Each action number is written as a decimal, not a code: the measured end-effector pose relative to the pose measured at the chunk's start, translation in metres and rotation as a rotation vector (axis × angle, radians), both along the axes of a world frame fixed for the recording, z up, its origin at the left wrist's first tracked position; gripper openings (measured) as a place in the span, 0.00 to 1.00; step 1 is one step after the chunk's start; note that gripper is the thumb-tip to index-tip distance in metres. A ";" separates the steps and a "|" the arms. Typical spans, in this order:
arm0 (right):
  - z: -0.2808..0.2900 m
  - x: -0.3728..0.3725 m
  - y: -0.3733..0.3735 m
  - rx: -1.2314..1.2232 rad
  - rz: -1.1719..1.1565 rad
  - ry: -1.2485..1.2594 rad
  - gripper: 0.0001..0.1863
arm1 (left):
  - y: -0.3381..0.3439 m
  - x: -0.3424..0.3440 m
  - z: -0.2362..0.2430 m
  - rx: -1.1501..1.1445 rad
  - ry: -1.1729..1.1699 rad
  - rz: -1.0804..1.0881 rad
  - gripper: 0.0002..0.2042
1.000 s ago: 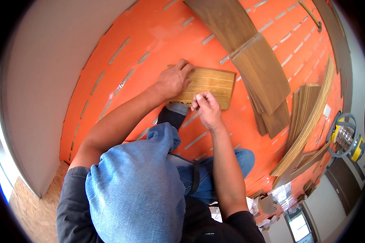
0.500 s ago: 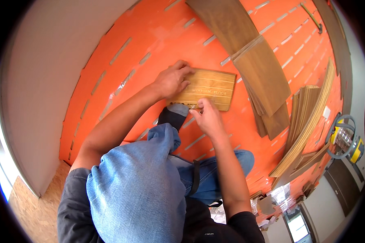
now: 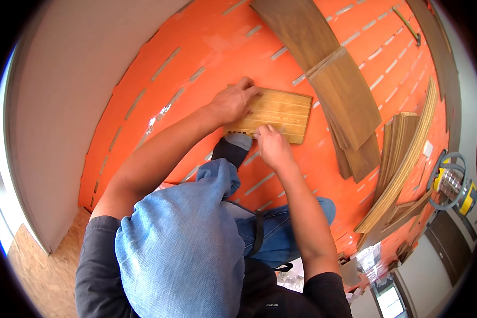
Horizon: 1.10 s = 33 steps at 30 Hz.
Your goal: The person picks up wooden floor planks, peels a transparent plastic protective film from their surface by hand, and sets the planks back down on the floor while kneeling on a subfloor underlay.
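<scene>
A flat light-brown wooden sample board point(image 3: 283, 108) with grooves and lettering lies on the orange floor sheet, ahead of my foot. My left hand point(image 3: 233, 103) holds its left end, fingers bent over the far edge and palm hiding the corner. Over the board's near edge is my right hand point(image 3: 274, 146), fingers pinched together. Whatever the pinch contains, if anything, is too small to make out. My dark sock point(image 3: 230, 151) with a grey toe sits against the near left of the board.
Brown floor planks point(image 3: 347, 98) lie overlapped to the right, with more stacked planks point(image 3: 397, 148) beyond. A hammer point(image 3: 408, 26) rests at the far right. A yellow-and-grey vacuum cleaner point(image 3: 464, 196) stands at the right. A pale wall point(image 3: 74, 106) rises on the left.
My right hand has shifted slightly along the board's near edge and its fingers have drawn closer together. My left hand stays on the left end.
</scene>
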State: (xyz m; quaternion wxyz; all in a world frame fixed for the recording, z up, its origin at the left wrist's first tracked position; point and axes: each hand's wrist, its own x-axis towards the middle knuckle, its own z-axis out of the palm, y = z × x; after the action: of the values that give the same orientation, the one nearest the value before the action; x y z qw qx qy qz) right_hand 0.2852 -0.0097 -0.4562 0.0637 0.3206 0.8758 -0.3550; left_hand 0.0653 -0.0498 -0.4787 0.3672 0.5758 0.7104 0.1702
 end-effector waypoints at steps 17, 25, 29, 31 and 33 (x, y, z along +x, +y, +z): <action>0.025 -0.009 0.036 -0.300 -0.092 0.026 0.10 | -0.004 -0.002 -0.002 -0.024 -0.013 0.007 0.29; 0.003 0.009 0.041 0.098 0.436 0.067 0.08 | 0.002 -0.002 0.000 -0.074 -0.023 -0.008 0.29; -0.003 0.000 0.047 0.172 0.613 0.045 0.05 | 0.003 -0.001 0.001 -0.059 -0.018 -0.007 0.29; -0.002 -0.004 0.045 0.192 0.637 0.051 0.05 | 0.001 -0.002 -0.001 -0.046 -0.014 -0.004 0.28; 0.000 -0.008 0.040 0.198 0.637 0.054 0.04 | 0.001 -0.002 -0.001 -0.042 -0.017 -0.003 0.28</action>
State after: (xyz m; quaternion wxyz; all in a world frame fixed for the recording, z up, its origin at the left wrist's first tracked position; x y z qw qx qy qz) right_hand 0.2775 0.0303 -0.4562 0.1171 0.0258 0.9637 -0.2387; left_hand 0.0630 -0.0484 -0.4799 0.3858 0.5673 0.7099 0.1596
